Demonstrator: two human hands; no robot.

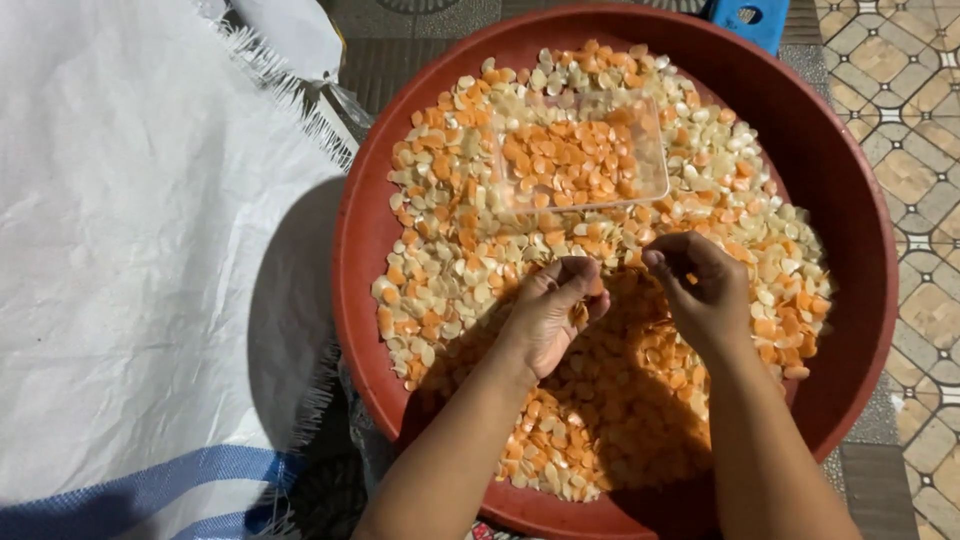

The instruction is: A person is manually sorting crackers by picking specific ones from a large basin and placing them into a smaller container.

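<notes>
A wide red round basin holds a heap of small orange and cream-white pieces. On the heap's far part rests a clear plastic tray filled with orange pieces only. My left hand hovers over the heap's middle, fingers curled around a few orange pieces. Just to its right, my right hand is curled too, with an orange piece pinched at the fingertips. Both hands cast a shadow over the near pieces.
A white woven sack with blue stripes and a frayed edge lies to the left of the basin. Patterned floor tiles run along the right. A blue plastic object peeks in behind the basin.
</notes>
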